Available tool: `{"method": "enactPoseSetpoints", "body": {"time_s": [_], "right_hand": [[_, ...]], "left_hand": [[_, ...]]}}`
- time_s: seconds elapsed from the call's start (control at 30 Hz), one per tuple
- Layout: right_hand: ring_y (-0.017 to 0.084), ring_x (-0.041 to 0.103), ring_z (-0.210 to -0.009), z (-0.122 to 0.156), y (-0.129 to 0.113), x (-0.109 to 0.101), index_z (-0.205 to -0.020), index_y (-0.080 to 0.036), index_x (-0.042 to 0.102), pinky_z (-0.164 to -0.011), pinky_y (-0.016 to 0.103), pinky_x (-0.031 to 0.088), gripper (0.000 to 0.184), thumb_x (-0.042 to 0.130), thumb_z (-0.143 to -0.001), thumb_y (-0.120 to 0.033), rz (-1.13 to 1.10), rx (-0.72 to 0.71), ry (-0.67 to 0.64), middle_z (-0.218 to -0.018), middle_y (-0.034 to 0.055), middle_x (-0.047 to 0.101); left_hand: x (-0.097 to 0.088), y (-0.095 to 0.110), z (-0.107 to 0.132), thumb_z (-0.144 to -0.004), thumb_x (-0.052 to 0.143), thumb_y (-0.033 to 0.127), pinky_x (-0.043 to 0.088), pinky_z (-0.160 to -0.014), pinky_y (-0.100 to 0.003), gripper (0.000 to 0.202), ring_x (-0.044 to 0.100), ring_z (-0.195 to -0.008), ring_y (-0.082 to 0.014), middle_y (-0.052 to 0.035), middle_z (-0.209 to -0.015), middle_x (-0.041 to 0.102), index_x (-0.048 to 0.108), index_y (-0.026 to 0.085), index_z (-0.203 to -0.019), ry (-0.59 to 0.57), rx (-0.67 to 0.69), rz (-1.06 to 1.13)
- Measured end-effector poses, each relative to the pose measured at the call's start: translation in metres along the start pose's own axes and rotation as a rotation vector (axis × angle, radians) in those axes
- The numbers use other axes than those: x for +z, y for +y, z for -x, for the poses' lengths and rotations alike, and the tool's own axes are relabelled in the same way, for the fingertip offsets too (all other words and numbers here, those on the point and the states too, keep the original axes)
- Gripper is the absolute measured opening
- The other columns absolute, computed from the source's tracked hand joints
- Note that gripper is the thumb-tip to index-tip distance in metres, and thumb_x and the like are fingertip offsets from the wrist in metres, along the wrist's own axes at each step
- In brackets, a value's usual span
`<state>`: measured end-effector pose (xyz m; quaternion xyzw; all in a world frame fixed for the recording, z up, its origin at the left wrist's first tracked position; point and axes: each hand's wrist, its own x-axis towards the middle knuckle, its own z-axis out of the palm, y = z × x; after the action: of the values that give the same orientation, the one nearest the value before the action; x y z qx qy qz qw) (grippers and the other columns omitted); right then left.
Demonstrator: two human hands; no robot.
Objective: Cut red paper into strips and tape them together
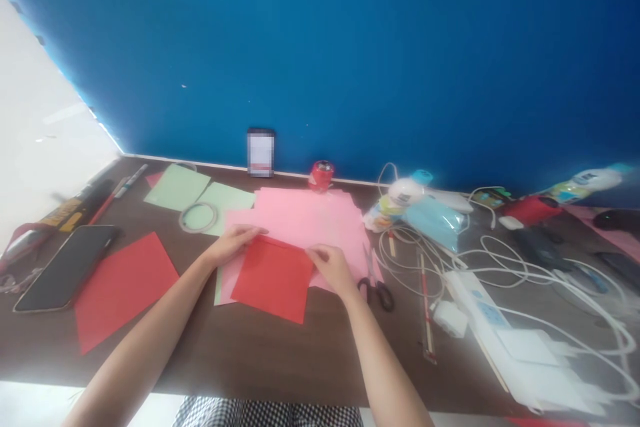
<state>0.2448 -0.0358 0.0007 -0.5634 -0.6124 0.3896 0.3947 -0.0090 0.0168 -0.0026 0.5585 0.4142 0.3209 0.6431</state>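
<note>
A square of red paper (274, 281) lies in front of me, partly over a stack of pink paper (310, 213). Its far edge has a narrow fold or crease along it. My left hand (234, 243) holds the far left corner with its fingers closed on it. At the far right corner, my right hand (330, 265) pinches the paper between thumb and fingers. A pair of scissors (375, 283) with dark handles lies just right of my right hand.
To the left lie another red sheet (125, 287), a phone (67, 268), green paper squares (179, 187) and a tape roll (199, 217). A red object (321, 175) stands at the back. On the right are a power strip (505, 340), tangled white cables and a bottle (400, 197).
</note>
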Motion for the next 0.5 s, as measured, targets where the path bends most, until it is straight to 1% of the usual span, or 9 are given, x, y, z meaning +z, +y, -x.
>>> {"method": "enactPoseSetpoints", "body": {"time_s": [0.1,0.2,0.33,0.4,0.5], "right_hand": [[0.019,0.063,-0.081,-0.0003,-0.0007,0.0003,-0.077,-0.016,0.064,-0.075,0.031,0.048,0.021,0.058,-0.074,-0.037,-0.107,0.004,0.016,-0.083,0.0060,0.068],[0.019,0.063,-0.082,-0.0008,-0.0005,0.0004,-0.079,-0.016,0.063,-0.076,0.031,0.049,0.021,0.062,-0.071,-0.035,-0.184,0.025,0.028,-0.084,0.0066,0.068],[0.020,0.063,-0.082,-0.0019,0.0020,0.0018,-0.076,-0.016,0.062,-0.077,0.032,0.049,0.020,0.063,-0.069,-0.035,-0.211,0.036,0.066,-0.081,0.0064,0.068],[0.020,0.063,-0.084,-0.0024,0.0037,0.0030,-0.079,-0.017,0.062,-0.078,0.032,0.048,0.021,0.064,-0.068,-0.035,-0.228,0.037,0.083,-0.083,0.0062,0.068],[0.020,0.062,-0.086,-0.0028,0.0063,0.0049,-0.084,-0.017,0.062,-0.079,0.031,0.048,0.024,0.065,-0.067,-0.034,-0.254,0.045,0.090,-0.087,0.0060,0.067]], "left_hand": [[-0.0002,0.0001,0.0001,-0.076,0.058,0.043,0.046,-0.081,-0.033,0.046,0.060,-0.095,-0.0240,-0.0112,-0.100,0.066,0.060,0.014,-0.110,-0.041,0.011,-0.001],[0.0006,0.0010,0.0007,-0.077,0.057,0.043,0.045,-0.084,-0.035,0.044,0.058,-0.100,-0.0252,-0.0117,-0.106,0.064,0.061,0.014,-0.110,-0.016,0.039,-0.011],[0.0036,0.0022,0.0018,-0.076,0.059,0.040,0.045,-0.085,-0.037,0.043,0.060,-0.096,-0.0249,-0.0121,-0.103,0.065,0.060,0.013,-0.110,-0.039,0.041,0.032],[0.0050,0.0027,0.0022,-0.075,0.060,0.039,0.046,-0.083,-0.038,0.043,0.062,-0.092,-0.0244,-0.0118,-0.099,0.067,0.060,0.013,-0.110,-0.046,0.036,0.053],[0.0052,0.0017,0.0018,-0.075,0.060,0.039,0.047,-0.081,-0.036,0.042,0.062,-0.090,-0.0236,-0.0112,-0.099,0.067,0.061,0.014,-0.108,-0.022,0.047,0.078]]}}
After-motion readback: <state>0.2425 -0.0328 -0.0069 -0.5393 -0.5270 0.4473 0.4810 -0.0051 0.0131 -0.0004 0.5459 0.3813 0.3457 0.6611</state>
